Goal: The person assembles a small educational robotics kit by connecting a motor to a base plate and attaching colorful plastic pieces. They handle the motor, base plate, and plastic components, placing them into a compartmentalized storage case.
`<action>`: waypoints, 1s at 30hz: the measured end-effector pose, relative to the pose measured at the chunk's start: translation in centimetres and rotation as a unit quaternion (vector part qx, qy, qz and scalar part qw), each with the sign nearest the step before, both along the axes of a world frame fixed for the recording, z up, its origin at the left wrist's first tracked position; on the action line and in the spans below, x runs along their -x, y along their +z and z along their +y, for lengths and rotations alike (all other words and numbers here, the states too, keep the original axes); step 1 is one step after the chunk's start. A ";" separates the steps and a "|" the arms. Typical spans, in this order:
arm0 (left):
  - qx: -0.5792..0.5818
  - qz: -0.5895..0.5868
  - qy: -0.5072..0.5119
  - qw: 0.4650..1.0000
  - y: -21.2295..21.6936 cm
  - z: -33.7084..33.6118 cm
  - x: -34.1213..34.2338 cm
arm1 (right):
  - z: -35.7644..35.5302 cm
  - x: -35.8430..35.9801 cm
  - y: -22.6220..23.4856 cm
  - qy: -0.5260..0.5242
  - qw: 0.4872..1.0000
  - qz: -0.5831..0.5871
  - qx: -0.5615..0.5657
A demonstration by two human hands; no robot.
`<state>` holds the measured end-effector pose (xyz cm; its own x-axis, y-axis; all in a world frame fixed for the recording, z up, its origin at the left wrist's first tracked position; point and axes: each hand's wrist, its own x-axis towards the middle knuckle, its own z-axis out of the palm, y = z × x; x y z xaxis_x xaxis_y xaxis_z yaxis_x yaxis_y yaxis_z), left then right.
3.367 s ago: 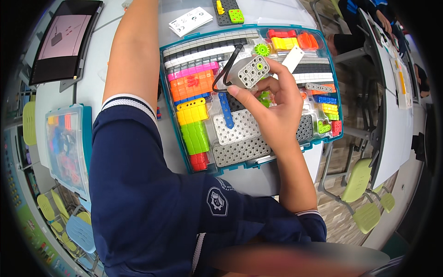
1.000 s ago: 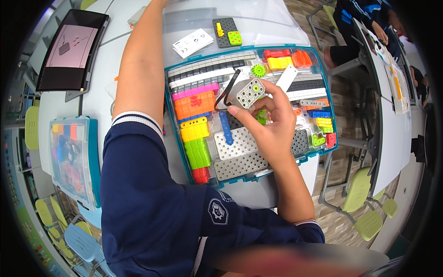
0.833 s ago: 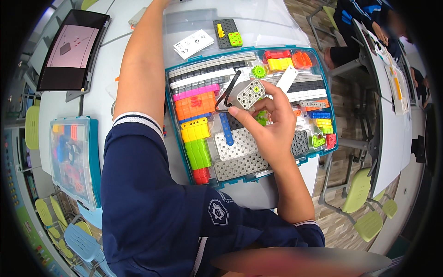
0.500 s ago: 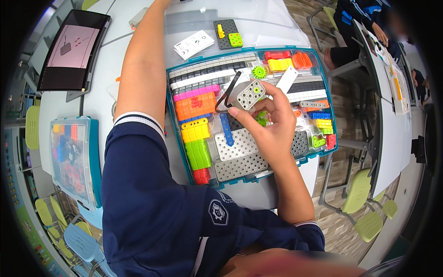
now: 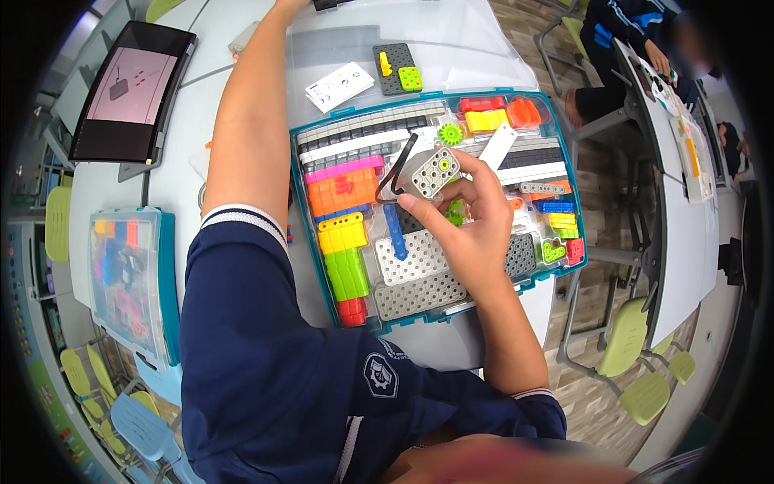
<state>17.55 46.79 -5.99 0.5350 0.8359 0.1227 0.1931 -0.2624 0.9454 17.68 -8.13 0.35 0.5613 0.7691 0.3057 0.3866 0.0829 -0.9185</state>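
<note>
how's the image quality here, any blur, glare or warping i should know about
Head view: strong fisheye, so the table edges and the teal parts tray rim bow toward a black rim; the right hand and its grey block are sharp; a blurred smear crosses the bottom edge; lighting is even, with soft glare on the clear lid; the left hand is out of frame.

Left hand (image 5: 294, 4) cut off by top edge.

A dark tablet (image 5: 131, 90) with a pale pink screen lay at the table's far left corner; a white printed card (image 5: 339, 85) lay beyond the teal parts case (image 5: 574, 216).
</note>
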 end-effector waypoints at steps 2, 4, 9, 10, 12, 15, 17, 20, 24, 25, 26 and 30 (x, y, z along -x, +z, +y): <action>0.026 -0.032 -0.011 0.999 -0.3 0.3 -0.2 | -0.1 -0.1 0.1 0.004 1.000 -0.013 0.007; 0.006 -0.020 -0.010 1.000 -0.7 0.7 -0.3 | -0.2 -0.2 0.2 0.012 0.999 -0.031 0.022; -0.011 -0.035 0.009 0.999 -1.6 1.5 -0.3 | 0.0 -0.1 0.1 0.001 1.000 -0.014 0.010; -0.008 -0.008 0.014 1.000 -1.5 1.7 -0.3 | 0.0 -0.1 0.1 -0.003 1.000 -0.009 0.011; -0.004 0.005 0.015 1.000 -1.3 1.8 0.0 | 0.0 -0.1 0.1 -0.002 1.000 -0.013 0.011; -0.003 -0.008 -0.016 1.000 -0.7 1.6 0.8 | 0.1 -0.2 0.2 -0.003 1.000 -0.017 0.014; 0.000 0.018 -0.061 0.998 0.0 1.4 1.7 | 0.1 -0.2 0.2 -0.003 1.000 -0.024 0.016; -0.022 0.057 -0.068 0.996 1.0 -0.2 2.4 | 0.2 -0.2 0.1 -0.006 0.999 -0.041 0.012; -0.035 0.074 -0.079 0.994 3.2 -4.2 3.4 | 0.3 -0.3 -0.1 -0.003 1.000 -0.026 0.011; -0.033 0.073 -0.077 0.994 3.7 -5.5 3.7 | 0.3 -0.3 -0.1 -0.004 0.999 -0.033 0.013; -0.032 0.072 -0.075 0.994 4.1 -6.7 4.1 | 0.3 -0.4 0.0 -0.003 0.999 -0.038 0.011; -0.069 0.184 -0.005 0.980 5.0 -9.2 5.6 | 0.3 -0.4 0.0 -0.005 0.999 -0.053 0.008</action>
<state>11.91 37.60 -0.94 0.5724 0.8194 0.0313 0.5113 -0.3865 0.7676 18.06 -7.88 0.39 0.5349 0.7685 0.3511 0.4820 0.0637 -0.8738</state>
